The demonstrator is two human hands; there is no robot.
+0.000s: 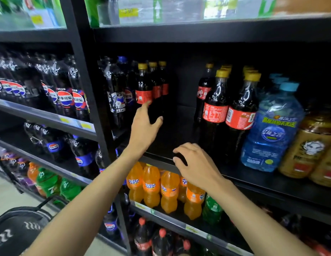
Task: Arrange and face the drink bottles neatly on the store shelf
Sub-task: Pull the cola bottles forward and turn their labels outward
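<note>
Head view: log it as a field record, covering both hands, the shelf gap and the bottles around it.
left hand: up at left row of yellow-capped, red-labelled dark cola bottles; fingertip at front label, grip unclear
right hand: loosely curled above black shelf edge, nothing visibly held
gap: bare shelf between cola rows
right of gap: larger yellow-capped cola bottles, blue-capped translucent blue water jug
below: orange plastic soda bottles
</note>
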